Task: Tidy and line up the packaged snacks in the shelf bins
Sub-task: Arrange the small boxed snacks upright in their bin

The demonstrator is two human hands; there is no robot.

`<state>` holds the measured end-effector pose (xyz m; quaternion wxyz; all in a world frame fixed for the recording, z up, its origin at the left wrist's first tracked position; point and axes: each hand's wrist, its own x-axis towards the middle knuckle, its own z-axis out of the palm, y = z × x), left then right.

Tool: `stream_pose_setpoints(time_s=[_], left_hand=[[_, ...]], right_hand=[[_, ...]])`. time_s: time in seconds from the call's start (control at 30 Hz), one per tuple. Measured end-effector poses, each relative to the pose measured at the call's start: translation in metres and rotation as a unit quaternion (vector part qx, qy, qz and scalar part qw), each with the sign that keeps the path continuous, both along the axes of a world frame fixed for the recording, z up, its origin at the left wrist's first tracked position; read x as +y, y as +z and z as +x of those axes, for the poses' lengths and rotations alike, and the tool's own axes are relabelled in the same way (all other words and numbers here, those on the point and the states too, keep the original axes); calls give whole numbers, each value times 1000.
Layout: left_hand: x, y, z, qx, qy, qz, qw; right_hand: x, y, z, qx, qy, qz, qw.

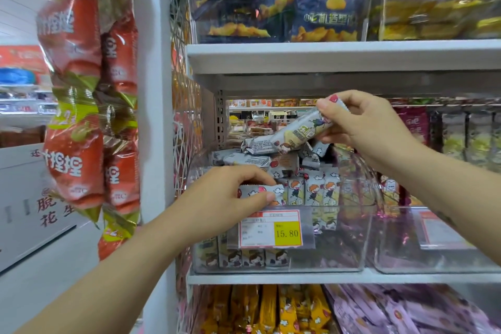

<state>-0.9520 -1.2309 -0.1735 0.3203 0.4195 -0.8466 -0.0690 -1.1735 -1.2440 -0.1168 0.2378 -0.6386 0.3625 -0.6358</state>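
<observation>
Our left hand (230, 198) reaches over the front wall of the clear plastic shelf bin (339, 252), which sits on a white metal shelf (271, 278). Its thumb and fingers pinch a small white cartoon-printed snack packet (260, 192) at the left end of the front row. Just below, a white-and-yellow price tag (271, 229) hangs on the bin's front wall. To the right of the pinched packet, upright packets of the same kind (314, 190) stand side by side. Behind that row, loose packets (244, 158) lie jumbled, some flat and some tilted. Above the jumble, our right hand (360, 127) grips one end of a long white snack bar (287, 138), held tilted in the air with its free end lower and to the left.
</observation>
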Motion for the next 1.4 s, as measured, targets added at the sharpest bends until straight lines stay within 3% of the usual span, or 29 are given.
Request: stream_pose_setpoints(time_s=[0.1, 0.3, 0.43, 0.5, 0.6, 0.67, 0.87, 1.0, 1.1, 1.23, 1.33, 1.4], left_hand=[[-2, -1, 1, -3, 1, -11, 1000], [-5, -2, 0, -5, -2, -23, 1000], [-7, -6, 1, 13, -5, -34, 999], [-6, -6, 2, 19, -3, -34, 999], [-3, -4, 2, -19, 3, -22, 1000], [-3, -5, 2, -29, 7, -13, 999], [-10, -4, -1, -4, 29, 1, 1000], [-10, -2, -1, 2, 14, 16, 1000], [-9, -4, 0, -3, 15, 3, 1000], [-10, -6, 1, -15, 28, 7, 999], [-9, -6, 1, -19, 31, 16, 999], [-8, -6, 1, -18, 35, 17, 999]], right_hand=[[8, -1, -9, 20, 2, -20, 1000], [34, 2, -11, 280, -74, -3, 957], [19, -25, 19, 347, -113, -11, 931], [9, -34, 27, 338, -106, 10, 935], [1, -38, 26, 264, 0, 142, 954], [-1, -41, 25, 306, 14, 174, 936], [-4, -36, 37, 345, 9, 185, 920], [-6, -35, 38, 280, 24, 191, 940], [-7, -40, 34, 328, 30, 179, 927], [-1, -35, 27, 302, 97, 217, 923], [-3, -28, 22, 323, 25, 141, 935], [-5, -27, 25, 371, -47, 69, 925]])
